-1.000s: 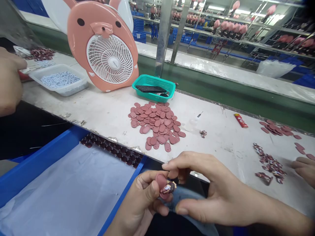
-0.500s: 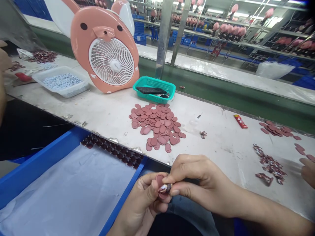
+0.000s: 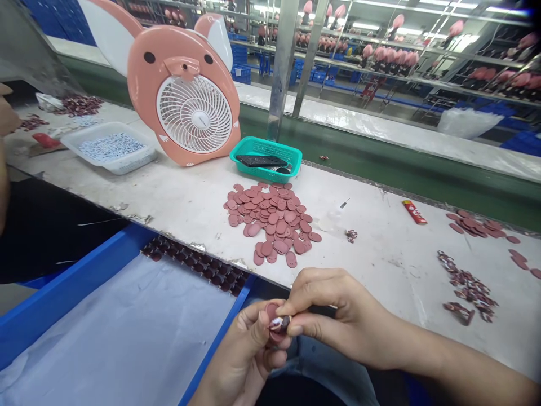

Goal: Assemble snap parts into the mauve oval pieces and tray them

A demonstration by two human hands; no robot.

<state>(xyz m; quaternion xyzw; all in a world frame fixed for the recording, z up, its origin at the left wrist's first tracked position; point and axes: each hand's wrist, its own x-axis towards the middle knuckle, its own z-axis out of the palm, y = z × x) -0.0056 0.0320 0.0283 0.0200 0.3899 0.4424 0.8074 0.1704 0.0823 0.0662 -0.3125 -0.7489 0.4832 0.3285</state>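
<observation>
My left hand (image 3: 253, 344) pinches a dark pink oval disc (image 3: 271, 310) between thumb and fingers, just beyond the table's near edge. Against the disc sits a small dark brown and white figure-like piece (image 3: 279, 323). My right hand (image 3: 333, 316) closes thumb and forefinger on that small piece from the right, so both hands meet at it. Fingers cover part of the piece and the disc's lower part. On the table ahead lies a heap of similar pink oval discs (image 3: 279, 217), some with small holes.
A blue crate (image 3: 84, 276) with a white sheet and rows of dark pieces stands at left. Beyond are a pink fan (image 3: 190, 107), a green basket (image 3: 266, 175), a white tray (image 3: 114, 166) and a red-yellow packet (image 3: 414, 212). Small brown pieces (image 3: 467, 285) lie right. Another person's hand (image 3: 7, 113) shows far left.
The view has shifted slightly, so the table things sit a little lower. Both hands keep their hold on the small piece and disc. The other person's hand at far right has left view.
</observation>
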